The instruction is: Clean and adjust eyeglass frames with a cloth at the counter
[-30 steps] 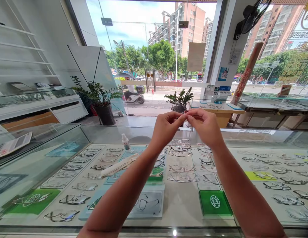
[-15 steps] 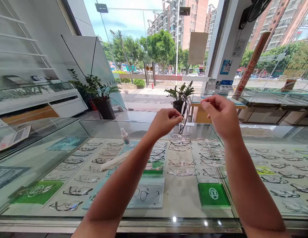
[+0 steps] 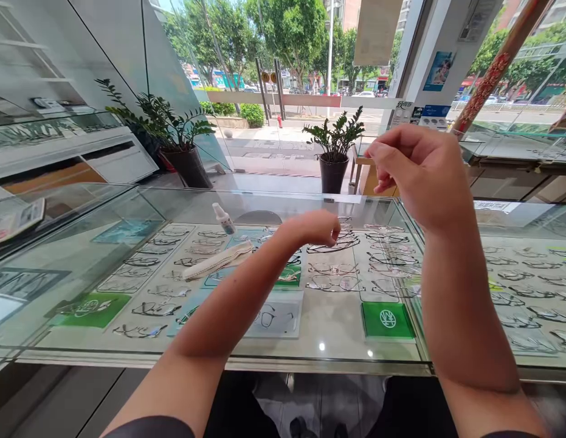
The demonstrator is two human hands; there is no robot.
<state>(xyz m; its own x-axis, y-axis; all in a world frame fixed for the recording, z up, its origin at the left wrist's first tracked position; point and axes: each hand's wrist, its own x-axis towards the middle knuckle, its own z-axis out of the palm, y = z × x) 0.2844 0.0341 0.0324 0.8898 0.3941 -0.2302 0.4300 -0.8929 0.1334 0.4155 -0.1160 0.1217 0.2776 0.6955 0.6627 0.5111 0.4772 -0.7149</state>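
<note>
Low over the glass counter, my left hand (image 3: 321,229) is bent down at the wrist with its fingers curled closed. A dark-rimmed pair of eyeglasses (image 3: 341,245) shows just below its fingers, and the hand seems to grip it; the hand's back hides most of the hold. My right hand (image 3: 417,170) is raised higher to the right, apart from the glasses, its thumb and fingers pinched together with nothing visible in them. Beneath the glass lie rows of eyeglass frames (image 3: 335,284). To the left are a white spray bottle (image 3: 224,219) and a long pale case (image 3: 217,261).
The glass display counter (image 3: 374,360) spans the view in front of me. Inside it are a green box (image 3: 387,320) and a clear panel (image 3: 292,307) picturing glasses. Two potted plants (image 3: 334,170) (image 3: 186,164) stand beyond, before a glass door.
My left hand has dropped toward the counter and turned down with the dark eyeglasses, which hung upright before. My right hand has moved slightly up and right. The view has tilted down.
</note>
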